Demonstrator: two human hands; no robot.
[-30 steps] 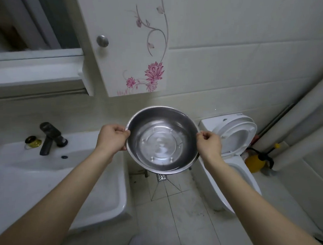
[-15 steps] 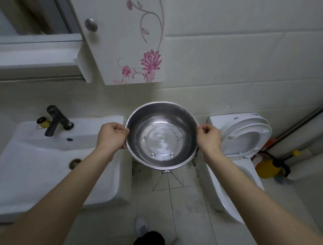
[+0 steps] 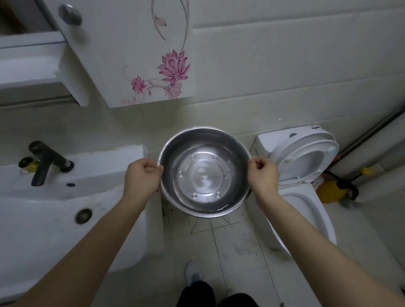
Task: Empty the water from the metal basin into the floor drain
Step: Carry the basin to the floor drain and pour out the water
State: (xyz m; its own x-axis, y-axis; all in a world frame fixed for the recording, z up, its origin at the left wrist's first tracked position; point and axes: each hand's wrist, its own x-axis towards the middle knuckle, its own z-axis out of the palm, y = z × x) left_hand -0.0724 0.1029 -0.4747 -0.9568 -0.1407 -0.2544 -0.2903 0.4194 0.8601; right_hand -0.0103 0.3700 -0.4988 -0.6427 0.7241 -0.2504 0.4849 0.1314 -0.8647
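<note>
Held a metal basin out in the air with both arms stretched forward, its open mouth turned up toward the camera. Gripped the left side of its rim with the left hand, fingers curled round the edge and the back of the hand on view. Pinched the right side of the rim with the right hand, thumb and bent fingers closed tightly on the thin edge. Carried the basin in this way exactly between the two hands, clasped at two opposite points of the rim, with the whole bowl free in the gap from one grip to the other. Saw a shallow layer of clear water on the bottom of the basin, with the pressed rings and small dimples of the metal visible through it. Saw under the basin the pale tiled floor, with thin cut lines in the tiles running up behind the basin's near edge; could not see the floor drain, hidden by the basin. Saw left of the basin and lower a white sink with a black faucet. Saw right of the basin a white toilet with its lid raised, and further right a yellow object on the floor, too unclear to name. Saw above the basin a white cabinet with pink flowers on its door, and below the basin a light shoe and dark trouser legs.
</note>
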